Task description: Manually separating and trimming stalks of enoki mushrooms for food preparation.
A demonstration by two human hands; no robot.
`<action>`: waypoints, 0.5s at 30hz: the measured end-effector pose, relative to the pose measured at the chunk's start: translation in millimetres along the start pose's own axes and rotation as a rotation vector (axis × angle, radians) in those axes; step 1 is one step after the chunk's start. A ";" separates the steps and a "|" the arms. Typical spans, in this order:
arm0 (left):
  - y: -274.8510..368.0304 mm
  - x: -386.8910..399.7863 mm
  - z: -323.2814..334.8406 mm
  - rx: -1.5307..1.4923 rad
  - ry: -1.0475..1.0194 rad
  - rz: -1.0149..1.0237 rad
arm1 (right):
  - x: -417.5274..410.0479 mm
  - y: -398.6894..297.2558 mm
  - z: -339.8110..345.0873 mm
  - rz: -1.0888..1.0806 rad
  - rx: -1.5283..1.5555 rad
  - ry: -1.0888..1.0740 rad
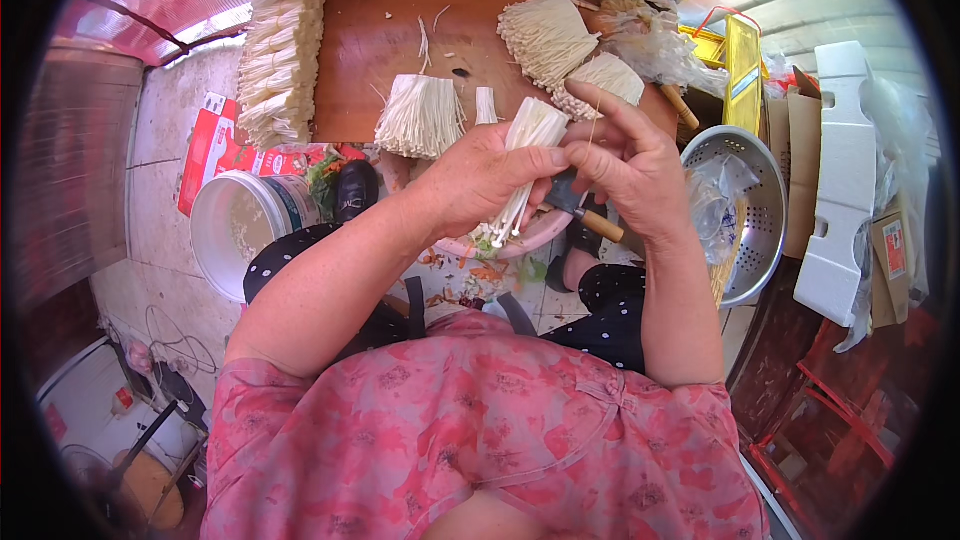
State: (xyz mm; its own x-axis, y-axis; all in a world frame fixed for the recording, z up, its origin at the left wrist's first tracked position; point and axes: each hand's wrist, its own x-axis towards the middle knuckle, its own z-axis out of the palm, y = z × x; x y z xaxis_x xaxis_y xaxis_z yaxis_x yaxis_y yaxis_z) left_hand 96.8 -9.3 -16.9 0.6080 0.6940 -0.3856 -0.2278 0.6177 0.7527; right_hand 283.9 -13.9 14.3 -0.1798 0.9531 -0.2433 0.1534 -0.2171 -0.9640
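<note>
My left hand grips a small bundle of enoki mushrooms, cut ends up and caps hanging down. Close beside it, my right hand pinches a thin tan strand with thumb and fingers; the two thumbs almost meet. Beyond the left wrist, a larger enoki clump and a small piece of stems lie at the near edge of the wooden table. Two more clumps, one bigger and one smaller, lie behind my right hand. Tied bundles are stacked at the table's left.
Below my hands, a wooden-handled knife rests by a pink basin. A white bucket stands left; a metal colander holding plastic and straw-like strands stands right. Vegetable scraps litter the floor. Beyond are a yellow slicer and white foam.
</note>
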 end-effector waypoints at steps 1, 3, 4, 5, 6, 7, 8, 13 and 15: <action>0.6 0.1 -0.8 0.089 -0.039 -0.021 | 0.2 3.5 -1.7 0.002 0.000 0.002; -2.3 1.1 -1.3 0.175 -0.078 -0.046 | 0.3 13.0 -5.6 -0.132 -0.151 -0.104; -6.3 2.2 -1.8 0.304 -0.101 -0.034 | -1.0 10.9 -4.0 -0.083 -0.223 -0.135; -9.3 2.9 -2.1 0.432 -0.124 -0.022 | 0.8 16.2 -2.6 -0.078 -0.222 -0.135; -8.5 2.2 -1.1 0.594 -0.086 0.019 | 4.1 22.8 -0.7 -0.200 -0.241 -0.147; -9.5 2.6 -1.7 0.592 -0.089 0.015 | 5.5 25.8 1.7 -0.323 -0.260 -0.159; -10.4 3.5 -2.9 0.658 -0.072 0.062 | 2.1 24.7 3.3 -0.243 -0.224 -0.143; -9.9 4.0 -3.8 0.827 -0.116 0.084 | 0.7 21.5 4.3 -0.130 -0.278 -0.225; -10.8 2.0 -1.9 0.799 -0.126 0.017 | 0.7 20.6 5.2 -0.172 -0.252 -0.209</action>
State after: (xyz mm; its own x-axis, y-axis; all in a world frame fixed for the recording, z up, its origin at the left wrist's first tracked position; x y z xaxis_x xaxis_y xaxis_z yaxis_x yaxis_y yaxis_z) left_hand 99.1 -13.9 -26.7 0.7013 0.6246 -0.3436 0.3454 0.1238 0.9302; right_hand 281.9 -18.8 -6.3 -0.4146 0.9018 -0.1218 0.3338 0.0262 -0.9423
